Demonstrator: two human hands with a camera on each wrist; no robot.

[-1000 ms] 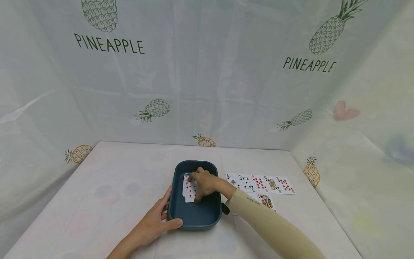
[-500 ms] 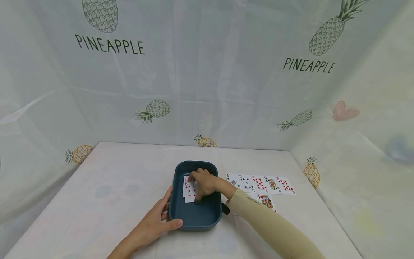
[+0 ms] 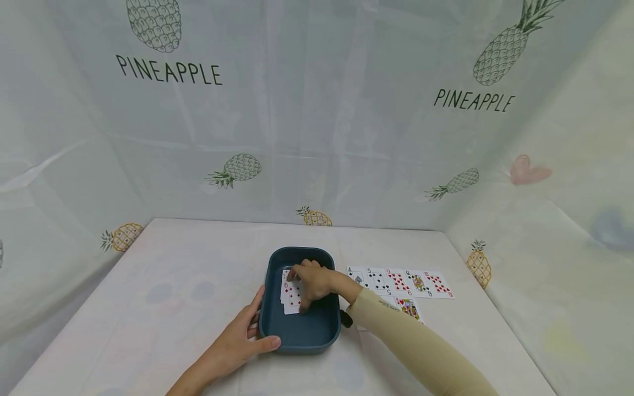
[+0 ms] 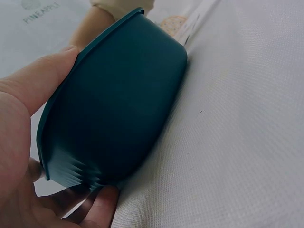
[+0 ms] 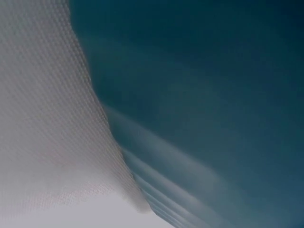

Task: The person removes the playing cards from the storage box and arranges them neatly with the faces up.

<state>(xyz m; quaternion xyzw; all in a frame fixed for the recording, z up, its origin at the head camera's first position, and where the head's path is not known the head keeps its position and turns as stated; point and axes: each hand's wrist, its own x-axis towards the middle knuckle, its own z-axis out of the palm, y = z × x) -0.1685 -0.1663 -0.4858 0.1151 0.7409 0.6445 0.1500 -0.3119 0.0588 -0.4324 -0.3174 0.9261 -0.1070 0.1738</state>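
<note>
A dark blue plastic tub [image 3: 299, 333] stands on the table. My left hand [image 3: 236, 342] grips its near left corner, thumb on the near rim and fingers against the left side. In the left wrist view, the left hand's thumb and fingers span the tub's outer wall [image 4: 114, 95]. My right hand [image 3: 315, 283] reaches over the right rim into the tub. Its curled fingers and thumb hold a red-diamond playing card [image 3: 293, 297], partly hidden by the hand, with another card's edge showing beneath. The right wrist view shows only the tub's outside wall [image 5: 199, 95], with no hand.
Right of the tub, several face-up playing cards [image 3: 399, 281] lie in a row. A nearer king card [image 3: 407, 307] is partly covered by the right sleeve [image 3: 411, 341]. A white cloth [image 3: 198, 264] covers the table, and pineapple-printed curtains [image 3: 346, 137] rise behind it.
The top card in the tub has shifted and tilted slightly, its near edge coming a little towards me under the right hand. The left hand and tub keep their places.
</note>
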